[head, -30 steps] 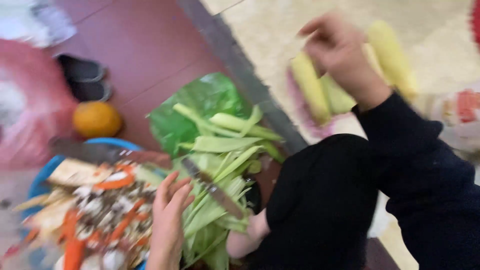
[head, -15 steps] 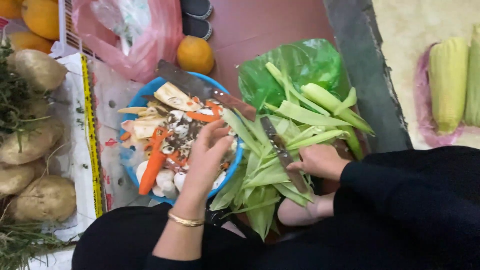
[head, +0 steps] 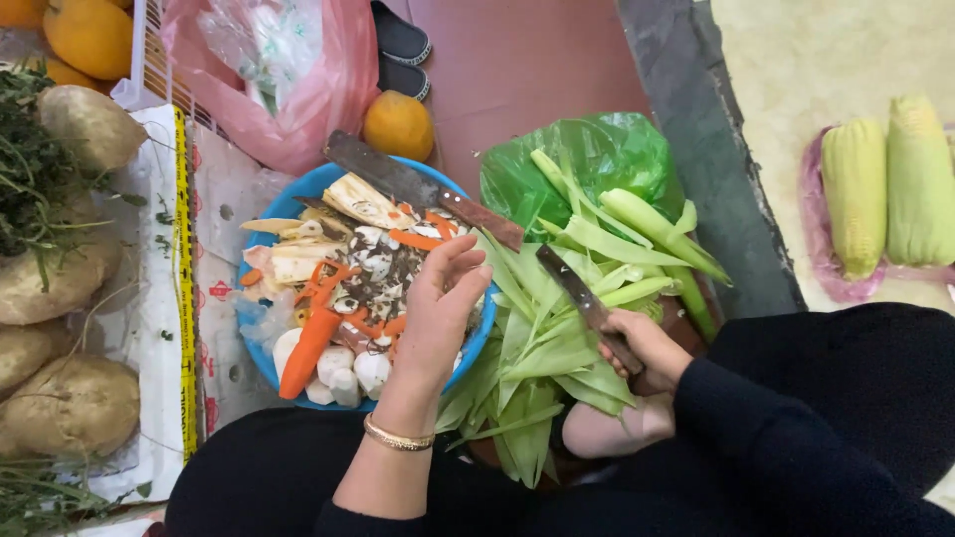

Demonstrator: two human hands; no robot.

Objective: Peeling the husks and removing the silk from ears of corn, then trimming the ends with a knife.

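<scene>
Our left hand [head: 438, 308] hovers with loose, spread fingers over the blue bowl [head: 261, 343] of vegetable scraps. Our right hand [head: 645, 348] grips a knife [head: 577, 288] above the corn husks [head: 557, 338].

Open red floor [head: 537, 70] lies beyond the bowl [head: 261, 343], blocked only by an orange [head: 398, 124] and slippers [head: 400, 45]. A cleaver [head: 418, 189] bars the bowl's far rim. Husks [head: 557, 338] crowd the gap between the hands; potatoes [head: 60, 398] wall the left, perhaps touching the herbs [head: 30, 169].
</scene>
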